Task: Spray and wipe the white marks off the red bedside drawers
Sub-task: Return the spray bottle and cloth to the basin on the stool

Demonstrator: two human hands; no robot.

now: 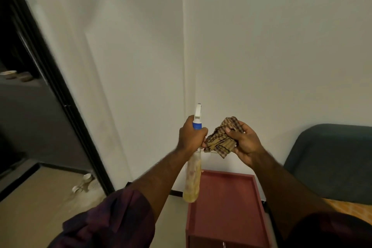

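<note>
Red drawers [225, 203] sit low centre against the wall [261, 46], beneath both hands. Bottle [193, 179] is gripped at the neck by the left hand [191, 137], nozzle apparently wallward. Cloth [221, 139] is bunched in the right hand [245, 143]. Risk: spraying from here wets the wall, missing the drawers.

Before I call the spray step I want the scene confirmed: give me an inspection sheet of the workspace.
Surface: red bedside drawers, rimmed top in view; white marks not discernible.
Job's things: spray bottle and checked cloth, both held above the drawers.
Clutter: small white items on floor, left.
Grips: left hand grips bottle neck; right hand holds cloth.
Cables: nothing seen.
Surroundings: white wall, dark doorway left, blue-grey padded seat right.
</note>
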